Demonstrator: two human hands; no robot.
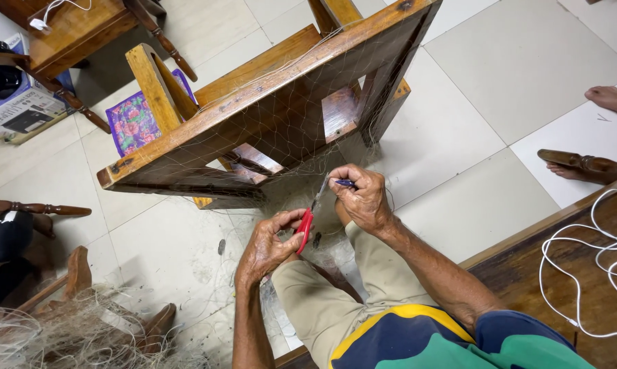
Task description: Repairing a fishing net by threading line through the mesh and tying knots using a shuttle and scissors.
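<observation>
A fine fishing net (291,126) hangs over an overturned wooden chair (254,109) and runs down toward my lap. My left hand (267,246) grips red-handled scissors (306,229), whose blades point up toward the net. Just above and to the right, my right hand (363,198) pinches a small dark blue netting tool (346,183) together with the mesh. The two hands sit close, a few centimetres apart, over my beige shorts.
A heap of bundled net (69,335) lies at lower left by a wooden chair leg (42,208). A floral cloth (134,123) and cardboard box (21,113) sit at left. Another person's feet (609,99) are at right; a white cable (595,273) lies on a wooden surface.
</observation>
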